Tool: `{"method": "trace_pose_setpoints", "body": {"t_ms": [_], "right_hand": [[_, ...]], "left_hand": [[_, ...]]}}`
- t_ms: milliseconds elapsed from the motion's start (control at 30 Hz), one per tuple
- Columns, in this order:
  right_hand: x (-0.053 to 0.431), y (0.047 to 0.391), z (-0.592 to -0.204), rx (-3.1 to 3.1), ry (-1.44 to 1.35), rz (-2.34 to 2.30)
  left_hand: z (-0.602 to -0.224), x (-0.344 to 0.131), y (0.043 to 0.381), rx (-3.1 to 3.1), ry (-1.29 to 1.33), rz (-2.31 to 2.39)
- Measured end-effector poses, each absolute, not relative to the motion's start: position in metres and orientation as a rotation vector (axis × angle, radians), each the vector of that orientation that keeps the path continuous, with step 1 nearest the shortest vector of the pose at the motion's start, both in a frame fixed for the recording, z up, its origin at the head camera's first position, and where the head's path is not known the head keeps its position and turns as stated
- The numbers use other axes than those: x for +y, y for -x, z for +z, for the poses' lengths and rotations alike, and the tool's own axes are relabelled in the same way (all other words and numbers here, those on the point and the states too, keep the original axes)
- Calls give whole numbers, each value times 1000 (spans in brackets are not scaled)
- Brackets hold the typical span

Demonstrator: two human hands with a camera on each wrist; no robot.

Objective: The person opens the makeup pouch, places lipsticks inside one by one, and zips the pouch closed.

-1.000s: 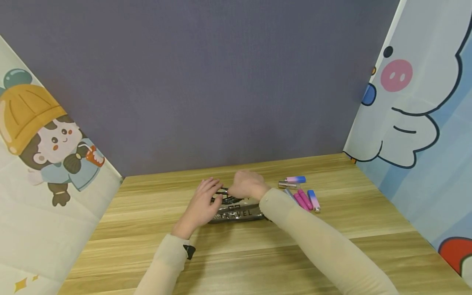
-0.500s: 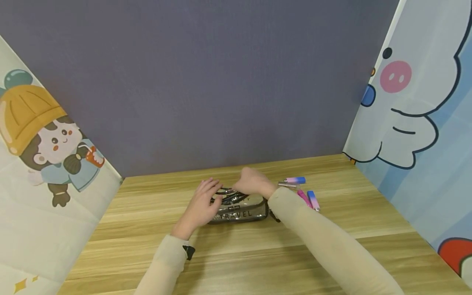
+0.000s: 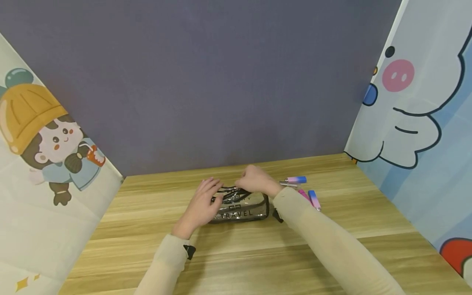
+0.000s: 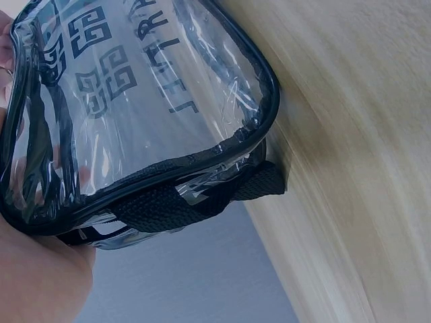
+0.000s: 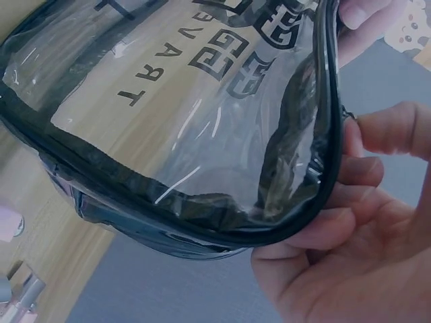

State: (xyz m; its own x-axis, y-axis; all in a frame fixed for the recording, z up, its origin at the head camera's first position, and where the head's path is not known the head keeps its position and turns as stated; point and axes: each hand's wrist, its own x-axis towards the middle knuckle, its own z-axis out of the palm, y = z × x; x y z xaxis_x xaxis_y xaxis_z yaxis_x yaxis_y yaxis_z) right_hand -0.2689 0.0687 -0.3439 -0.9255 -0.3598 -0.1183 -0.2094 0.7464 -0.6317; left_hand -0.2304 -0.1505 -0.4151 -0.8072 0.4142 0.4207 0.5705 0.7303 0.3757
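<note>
A clear toiletry bag point(image 3: 241, 208) with black piping and printed lettering, TRAVEL among it, stands on the wooden table. At its left end my left hand point(image 3: 200, 205) grips the bag; some fingers show through the clear plastic in the left wrist view. My right hand point(image 3: 257, 180) is at the top edge toward the right. In the right wrist view its thumb and forefinger pinch a small zipper pull point(image 5: 349, 116), while other fingers touch the black edge. A black webbing strap point(image 4: 168, 205) is on one end of the bag.
Right of the bag lie pink-and-blue tubes point(image 3: 296, 180), a silver tube point(image 3: 290, 184) and a magenta tube point(image 3: 304, 194), partly behind my right sleeve. A grey panel point(image 3: 228, 90) rises behind the table point(image 3: 236, 262), with cartoon-printed sheets at both sides.
My right hand has moved to the right along the top of the bag, and its sleeve now covers more of the tubes. The left hand stays at the left end.
</note>
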Motion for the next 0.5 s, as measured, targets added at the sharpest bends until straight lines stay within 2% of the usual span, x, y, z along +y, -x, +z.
{"method": "trace_pose_setpoints", "body": {"t_ms": [500], "right_hand": [[78,268,-346,2697,465,-1045]], "left_hand": [[-416,-150,230,-2624,761,-703]]}}
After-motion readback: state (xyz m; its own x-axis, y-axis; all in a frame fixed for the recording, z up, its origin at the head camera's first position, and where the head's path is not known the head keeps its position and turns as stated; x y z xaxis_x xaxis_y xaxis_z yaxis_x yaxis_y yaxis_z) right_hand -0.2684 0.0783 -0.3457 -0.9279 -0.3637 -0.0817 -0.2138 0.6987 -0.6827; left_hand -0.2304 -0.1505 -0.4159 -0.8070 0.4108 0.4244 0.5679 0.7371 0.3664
